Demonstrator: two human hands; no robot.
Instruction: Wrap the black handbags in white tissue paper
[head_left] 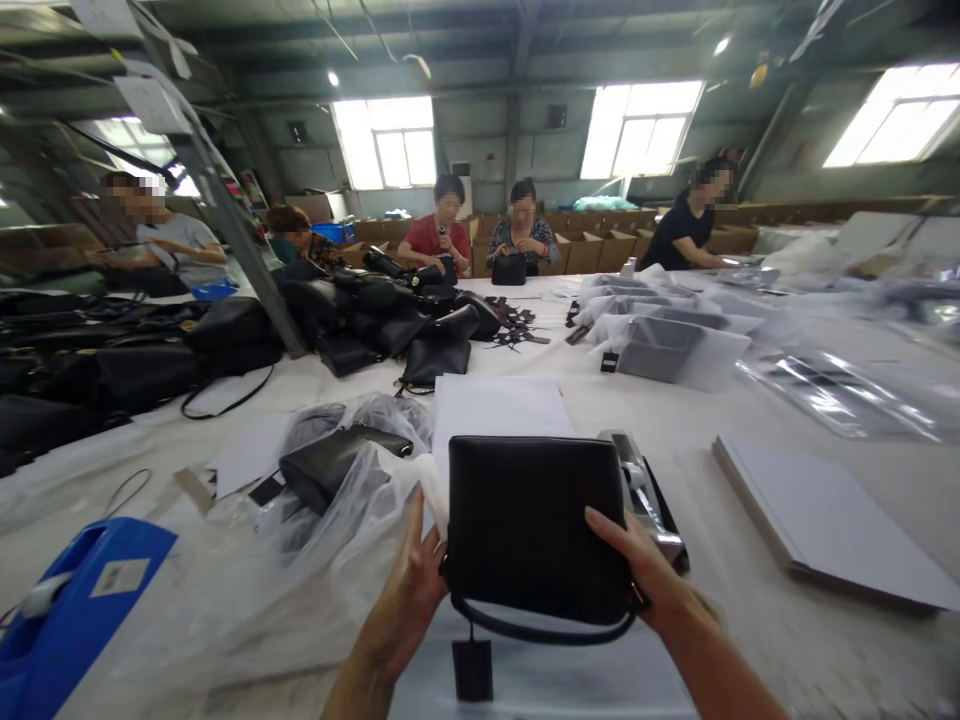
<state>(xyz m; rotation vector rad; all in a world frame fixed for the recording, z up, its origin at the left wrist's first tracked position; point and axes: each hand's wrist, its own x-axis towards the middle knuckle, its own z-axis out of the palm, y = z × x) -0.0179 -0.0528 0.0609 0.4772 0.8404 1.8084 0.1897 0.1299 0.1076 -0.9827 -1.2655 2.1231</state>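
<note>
A black handbag (536, 525) is held up in front of me, its strap hanging below and a black hang tag (472, 670) dangling from it. My right hand (641, 555) grips its right side, thumb on the near face and fingers behind. At the left edge, my left hand (412, 570) holds the bag, with some fingers hidden behind it. A clear plastic bag (360, 500) lies against the left fingers and spreads over the table. Under and behind the handbag are white sheets (499, 400). A tape dispenser (652, 500) stands partly hidden behind its right side.
A blue tape dispenser (82, 600) sits at left. Another black bag (337, 460) lies near the plastic. A heap of black bags (375, 310) fills the back left around a metal post (247, 240). White boards (832, 520) and wrapped bags (660, 340) lie right. Several people work opposite.
</note>
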